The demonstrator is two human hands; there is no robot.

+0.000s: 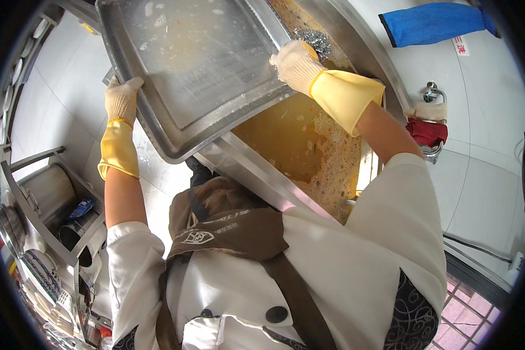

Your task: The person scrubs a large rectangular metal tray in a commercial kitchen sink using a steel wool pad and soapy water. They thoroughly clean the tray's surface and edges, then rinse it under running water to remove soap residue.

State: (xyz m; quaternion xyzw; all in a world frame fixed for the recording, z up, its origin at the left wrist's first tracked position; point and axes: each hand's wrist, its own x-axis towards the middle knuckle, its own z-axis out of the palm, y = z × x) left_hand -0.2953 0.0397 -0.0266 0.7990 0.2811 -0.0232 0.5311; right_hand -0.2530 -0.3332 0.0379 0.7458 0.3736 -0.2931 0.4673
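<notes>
A large rectangular metal tray (pixel 210 57) is tilted over the edge of a stainless steel sink (pixel 267 170). Wet streaks and patches of suds lie on its inner face. My left hand (pixel 121 98), in a knitted work glove under a yellow rubber cuff, grips the tray's left rim. The right hand (pixel 298 65), gloved the same way, is at the opposite rim. A metal scouring pad (pixel 314 43) shows just past the right knuckles; whether those fingers hold it cannot be told. Cloudy yellow-brown water (pixel 284 135) with foam fills the sink below.
At left stands a metal rack (pixel 48 157) with pots and a patterned bowl (pixel 39 271). Stacked dishes (pixel 48 306) lie lower left. On the right wall are a blue cloth sleeve (pixel 433 24) and a rail with a red cloth (pixel 426 132). A black cable (pixel 477 248) runs low along that wall.
</notes>
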